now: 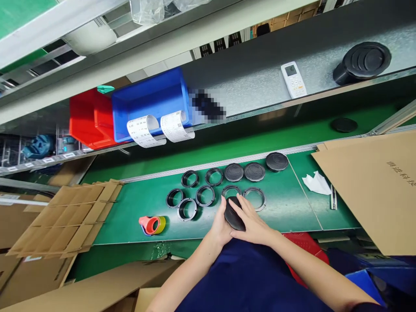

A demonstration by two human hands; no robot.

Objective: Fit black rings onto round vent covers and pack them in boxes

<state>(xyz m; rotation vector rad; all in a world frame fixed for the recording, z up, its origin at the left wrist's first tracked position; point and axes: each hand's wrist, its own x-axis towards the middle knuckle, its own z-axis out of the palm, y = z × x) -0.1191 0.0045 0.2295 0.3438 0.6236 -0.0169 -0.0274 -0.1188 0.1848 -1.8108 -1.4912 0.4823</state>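
Between my two hands, near the front edge of the green table, is a round black cap (234, 215), held tilted. My left hand (221, 223) grips it from the left side. Over its right side lie the fingers of my right hand (251, 221), closed against it. Just beyond my hands lie two black rings, one (255, 199) fully visible and one (231, 191) partly covered by my fingers. Several more black rings (205, 196) stand to the left. Behind are three round black caps (254, 171) in a row.
A tape roll in a red dispenser (152, 225) lies left on the table (130, 203). Cardboard dividers (65, 212) stand at far left, a cardboard box (373, 182) at right, beside white tissue (316, 183). The shelf above holds a blue bin (149, 97), red bin (91, 117) and remote (293, 80).
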